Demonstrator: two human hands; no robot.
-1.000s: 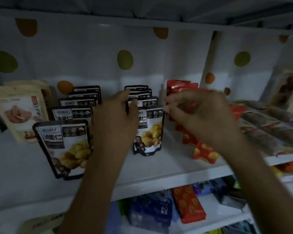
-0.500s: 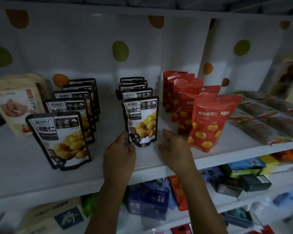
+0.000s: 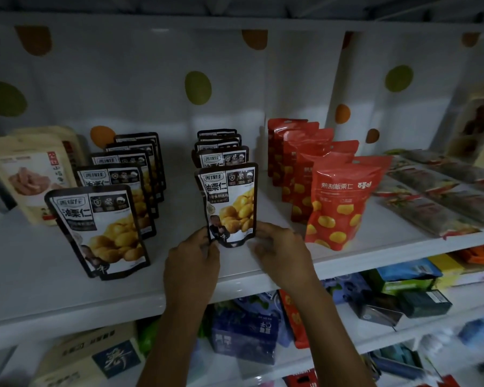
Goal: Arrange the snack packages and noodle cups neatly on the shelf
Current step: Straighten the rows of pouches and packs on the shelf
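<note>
Both my forearms reach up from the bottom centre of the frame. My left hand [image 3: 192, 263] and right hand [image 3: 282, 252] bracket the front chestnut pouch [image 3: 229, 202], fingers [image 3: 263, 233] clamped on its two bottom corners. It stands upright at frame centre on the white shelf [image 3: 67, 303], heading its row, left of the red pouches [image 3: 344, 202].

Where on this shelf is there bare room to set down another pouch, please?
Bare lane between the left black row and the middle black row; also the front-left corner before the beige pouch. Crowded from the red pouches rightwards.
</note>
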